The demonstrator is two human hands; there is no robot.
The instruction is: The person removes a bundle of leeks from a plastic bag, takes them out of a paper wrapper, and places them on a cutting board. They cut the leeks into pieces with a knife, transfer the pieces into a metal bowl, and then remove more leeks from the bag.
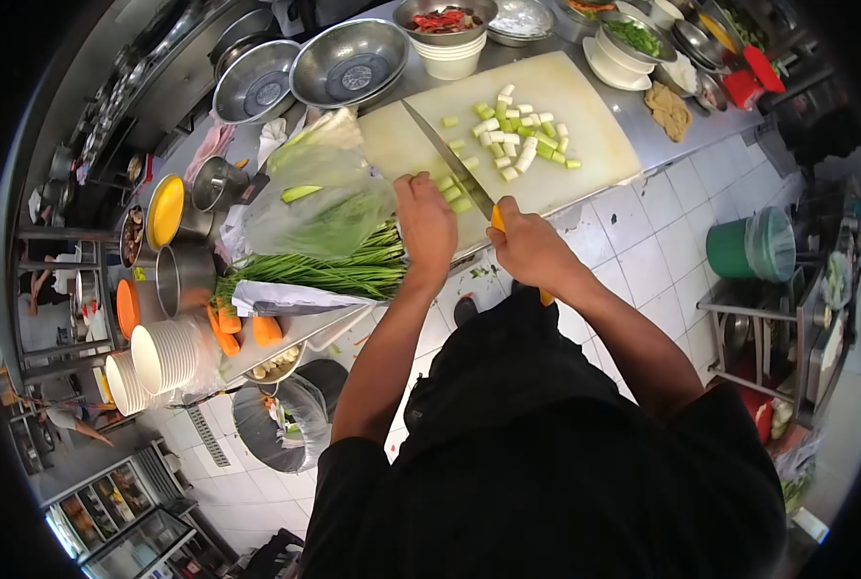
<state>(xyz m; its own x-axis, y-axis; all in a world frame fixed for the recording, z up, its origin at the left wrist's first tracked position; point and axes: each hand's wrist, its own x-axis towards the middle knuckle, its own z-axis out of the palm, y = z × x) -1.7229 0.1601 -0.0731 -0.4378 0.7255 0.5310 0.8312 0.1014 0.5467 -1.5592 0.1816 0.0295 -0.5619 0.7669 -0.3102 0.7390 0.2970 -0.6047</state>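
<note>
My right hand [532, 246] is closed round the yellow handle of a large kitchen knife [442, 150]. Its long blade lies across the white cutting board [589, 121], pointing away from me. Just left of the blade, my left hand [424, 222] has its fingers bent and pressed together on pale green leek stalks [450, 188], partly hidden beneath the hand. Right of the knife lies a loose heap of chopped white and green leek pieces [517, 135]. A clear plastic bag [319, 207] of greens and a bundle of thin green stems [329, 262] rest left of my left hand.
Metal bowls [350, 63] line the board's far side, one with red chillies [445, 19]. Carrots [223, 328] and stacked white tubs [163, 357] sit at left. Below stands a lined waste bin [281, 420]; a green bucket [729, 251] is at right. Another person's arm [88, 429] shows far left.
</note>
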